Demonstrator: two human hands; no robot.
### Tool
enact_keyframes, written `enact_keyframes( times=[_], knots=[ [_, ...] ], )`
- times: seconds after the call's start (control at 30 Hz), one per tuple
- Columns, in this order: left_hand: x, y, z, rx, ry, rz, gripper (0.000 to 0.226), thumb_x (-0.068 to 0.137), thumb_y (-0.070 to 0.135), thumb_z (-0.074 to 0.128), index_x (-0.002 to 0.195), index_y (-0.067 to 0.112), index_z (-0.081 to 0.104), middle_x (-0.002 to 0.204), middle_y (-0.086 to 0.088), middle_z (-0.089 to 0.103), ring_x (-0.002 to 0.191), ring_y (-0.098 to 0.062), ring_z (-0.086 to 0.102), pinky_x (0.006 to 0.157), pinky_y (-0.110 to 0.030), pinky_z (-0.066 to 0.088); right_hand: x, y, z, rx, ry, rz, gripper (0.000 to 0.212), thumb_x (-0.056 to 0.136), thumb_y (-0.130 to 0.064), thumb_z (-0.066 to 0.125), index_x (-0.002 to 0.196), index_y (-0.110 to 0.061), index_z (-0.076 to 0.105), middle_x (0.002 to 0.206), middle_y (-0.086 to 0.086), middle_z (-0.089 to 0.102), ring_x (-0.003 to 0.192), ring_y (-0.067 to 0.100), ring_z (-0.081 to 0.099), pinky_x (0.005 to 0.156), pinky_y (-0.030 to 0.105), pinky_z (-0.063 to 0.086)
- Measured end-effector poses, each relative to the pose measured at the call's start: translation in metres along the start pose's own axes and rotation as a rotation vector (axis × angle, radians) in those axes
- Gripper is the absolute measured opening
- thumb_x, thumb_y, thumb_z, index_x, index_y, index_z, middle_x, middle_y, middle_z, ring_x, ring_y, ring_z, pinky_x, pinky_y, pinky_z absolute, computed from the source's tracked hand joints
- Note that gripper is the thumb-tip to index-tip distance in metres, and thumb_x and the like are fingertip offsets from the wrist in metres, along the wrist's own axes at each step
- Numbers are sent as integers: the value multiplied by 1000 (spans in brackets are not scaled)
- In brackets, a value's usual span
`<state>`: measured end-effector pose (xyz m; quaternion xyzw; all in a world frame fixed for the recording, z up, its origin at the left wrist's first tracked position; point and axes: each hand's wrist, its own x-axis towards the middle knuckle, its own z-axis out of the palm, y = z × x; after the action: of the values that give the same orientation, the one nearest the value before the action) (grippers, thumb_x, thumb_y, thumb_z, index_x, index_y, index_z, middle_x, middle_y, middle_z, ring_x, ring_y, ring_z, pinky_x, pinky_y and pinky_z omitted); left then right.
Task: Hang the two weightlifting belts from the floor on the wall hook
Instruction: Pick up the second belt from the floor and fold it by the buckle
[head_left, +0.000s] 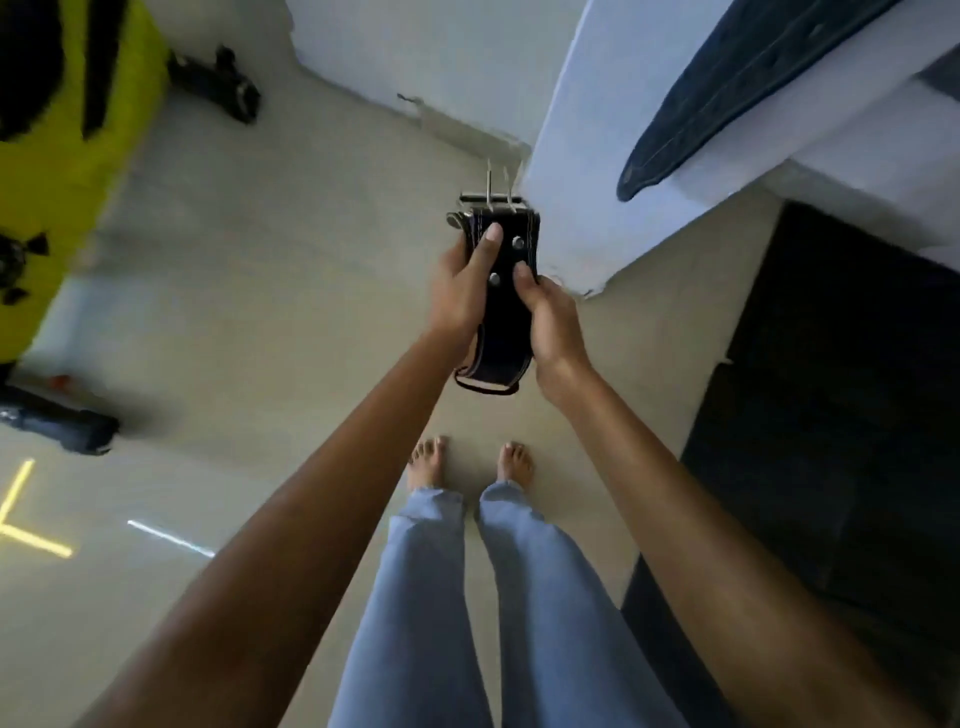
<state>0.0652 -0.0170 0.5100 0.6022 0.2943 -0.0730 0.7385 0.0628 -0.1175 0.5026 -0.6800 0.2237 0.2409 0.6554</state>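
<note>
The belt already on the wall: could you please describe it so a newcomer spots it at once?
Start at the pale wall on the upper right. A dark blue belt hangs flat against it, untouched, unlike the black belt gripped by both hands.

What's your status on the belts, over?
Left hand and right hand both gripping black belt, buckle up. Second belt hanging against wall. Path clear.

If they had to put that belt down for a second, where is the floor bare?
Bare floor lies between the yellow mat, the wall corner and the feet. The left edge is crowded with dark gear; black mats cover the right.
</note>
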Motion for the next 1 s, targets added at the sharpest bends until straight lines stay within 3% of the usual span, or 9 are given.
enact_keyframes(
  times=[0.13,0.27,0.33,0.43,0.53,0.6,0.7,0.8,1.0],
  knots=[
    [-64,95,20,60,-31,179,21,96,28,53,91,12,66,86,-7,70,83,-20,68,83,-41,54,-75,-82,-9,30,18,-109,36,96,-34,56,103,-1,68,104,14,74,92,24,71,82,35,56],
    [-126,147,40,87,-109,321,20,98,25,51,85,18,65,79,2,68,77,-9,65,73,-27,52,-131,-151,-29,-54,95,-329,40,92,-42,60,95,-2,68,93,16,74,83,20,71,73,33,56],
    [-146,167,48,96,-149,376,19,97,27,52,90,15,65,81,1,68,78,-11,65,73,-28,52,-153,-187,-44,-19,104,-411,37,91,-39,62,92,-2,66,84,11,70,70,7,67,57,21,53],
    [-172,203,61,106,-213,498,24,95,31,53,92,11,65,81,-1,68,75,-14,64,71,-33,51,-183,-232,-65,40,74,-517,27,91,-37,63,85,-11,63,74,2,62,65,5,63,48,24,50],
    [-194,235,74,98,-229,641,26,96,28,52,91,5,64,79,-3,67,72,-12,63,68,-30,51,-205,-246,-80,70,35,-623,34,91,-33,64,100,-1,66,95,21,70,86,20,68,64,29,55],
    [-205,251,79,71,-221,705,22,98,24,51,87,10,64,75,4,67,70,-5,62,66,-21,50,-217,-231,-86,42,-11,-644,37,90,-26,67,105,7,62,105,33,67,87,26,67,76,38,54],
    [-212,269,80,28,-198,742,21,98,27,51,82,19,63,73,8,65,69,-4,60,65,-21,48,-226,-182,-90,-135,-79,-578,30,79,-27,77,102,-9,69,101,21,73,91,28,71,87,44,57],
    [-216,277,80,45,-239,777,21,98,27,50,87,17,64,78,3,67,73,-10,61,69,-26,50,-231,-152,-95,-220,-38,-588,25,71,-26,81,94,-18,72,95,9,77,90,26,73,85,45,57],
    [-225,265,88,50,-298,725,24,98,25,51,93,7,66,84,-4,69,77,-11,64,73,-30,52,-248,-219,-103,17,38,-670,23,78,-25,78,85,-5,70,88,25,70,81,31,67,82,50,53]
  ],
)
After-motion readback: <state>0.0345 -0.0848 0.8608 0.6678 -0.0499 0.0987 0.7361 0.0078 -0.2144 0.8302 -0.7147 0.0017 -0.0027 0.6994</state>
